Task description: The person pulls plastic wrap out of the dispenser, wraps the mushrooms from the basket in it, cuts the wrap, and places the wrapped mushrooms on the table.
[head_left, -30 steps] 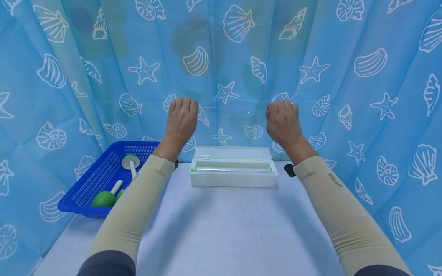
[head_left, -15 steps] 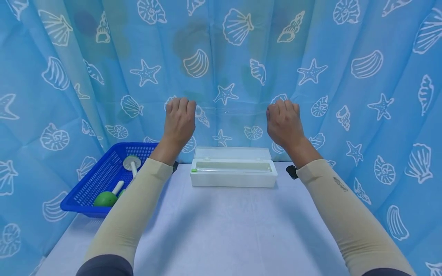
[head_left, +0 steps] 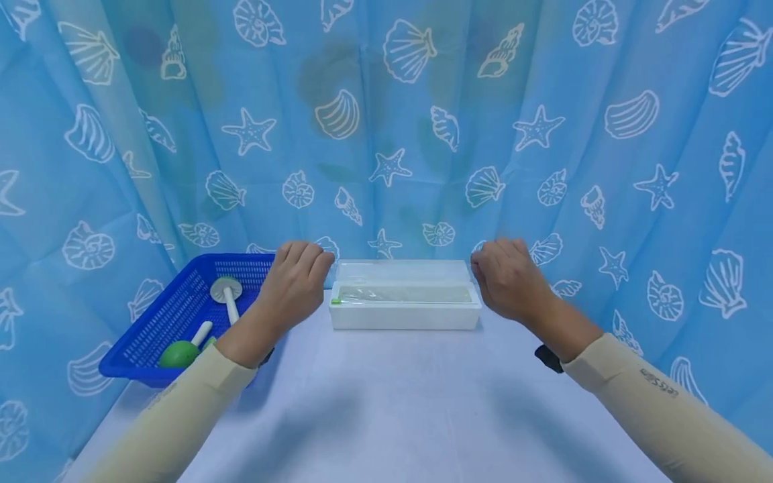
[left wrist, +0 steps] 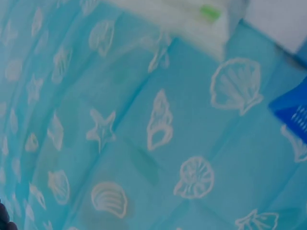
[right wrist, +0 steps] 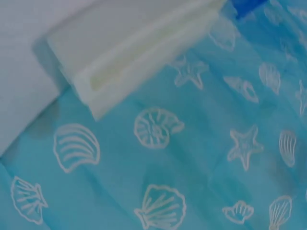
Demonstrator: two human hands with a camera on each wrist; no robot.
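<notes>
My left hand (head_left: 297,278), back up and fingers curled, grips one end of a clear plastic film (head_left: 371,294). The right hand (head_left: 506,278) pinches the other end, level with the left. Between them the film is nearly invisible; only creases and glints show over the white cling film dispenser (head_left: 404,317). This long box lies below and between the hands, its translucent lid (head_left: 403,270) raised at the back and a small green cutter slide (head_left: 335,302) at its left end. In the right wrist view the dispenser (right wrist: 129,52) appears blurred; the fingertips are hidden in the head view.
At the left, a blue plastic basket (head_left: 141,330) holds a green round-headed tool (head_left: 179,353) and a white-handled one with a disc head (head_left: 226,290). A white cloth covers the table (head_left: 410,402). Behind hangs a blue shell-print curtain (head_left: 410,121).
Both hands have come down and toward me, from in front of the curtain to the level of the dispenser's lid, with the film between them. Basket and dispenser stay in place.
</notes>
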